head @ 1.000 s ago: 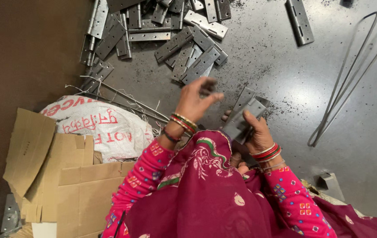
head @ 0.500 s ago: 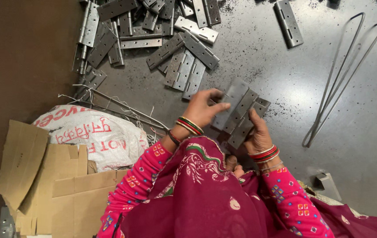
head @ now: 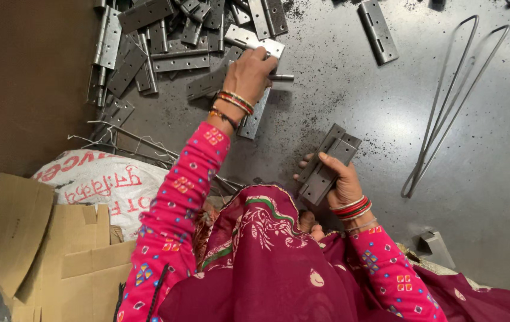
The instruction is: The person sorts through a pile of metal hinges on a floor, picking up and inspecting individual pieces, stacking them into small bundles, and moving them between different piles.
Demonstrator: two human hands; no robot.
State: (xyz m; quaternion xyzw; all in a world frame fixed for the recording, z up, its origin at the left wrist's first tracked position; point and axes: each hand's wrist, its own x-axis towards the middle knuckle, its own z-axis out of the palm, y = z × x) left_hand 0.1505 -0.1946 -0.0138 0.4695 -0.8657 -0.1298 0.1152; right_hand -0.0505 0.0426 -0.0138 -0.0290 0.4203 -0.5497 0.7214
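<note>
Having left the stacked grey steel hinge plates [head: 328,162] gripped in the right hand [head: 339,182], the left hand [head: 249,74] is closing its fingers on a thin metal pin [head: 280,77] at the heap of loose grey hinge leaves [head: 165,42], where sharp edges risk nicking skin or the pin slipping.

We see a dark grey metal floor [head: 338,113], speckled with black grit. A heap of hinges [head: 165,42] lies on it around and just left of our left hand [head: 249,74], which reaches onto the heap's edge. One lone hinge [head: 377,31] lies well right of that hand. Bent wire loops [head: 451,101] lie well right of our right hand [head: 341,182], which grips a hinge stack [head: 326,164]. A white sack [head: 97,185] and flattened cardboard [head: 52,256] lie left of our left arm, thin wires [head: 123,143] beside them. A small metal block [head: 436,245] sits just below and right of the right wrist.
</note>
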